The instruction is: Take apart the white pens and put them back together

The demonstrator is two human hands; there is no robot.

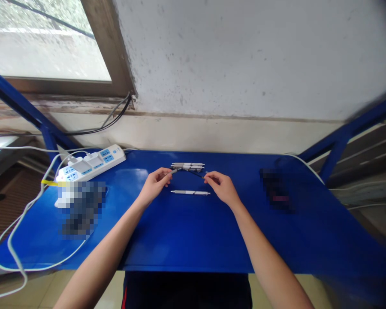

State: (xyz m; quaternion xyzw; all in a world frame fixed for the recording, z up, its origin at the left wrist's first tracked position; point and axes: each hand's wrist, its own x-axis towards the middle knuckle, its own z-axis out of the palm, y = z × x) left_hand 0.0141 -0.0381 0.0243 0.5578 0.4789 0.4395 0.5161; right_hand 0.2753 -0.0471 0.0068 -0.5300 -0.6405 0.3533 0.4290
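Note:
My left hand pinches a short grey pen piece between thumb and fingers. Opposite it, my right hand is closed on the end of a thin black stick that looks like a pen refill. The stick slants down from near the grey piece to my right fingertips; whether the two parts touch, I cannot tell. Just behind the hands lie several white and grey pens side by side, partly covered by the held parts. A single white pen rests crosswise on the blue tabletop, nearer to me and between my wrists.
A white power strip with plugs and cables stands at the back left of the blue table. A blurred dark object lies in front of it. Another blurred dark object is at the right. Blue frame bars flank the table.

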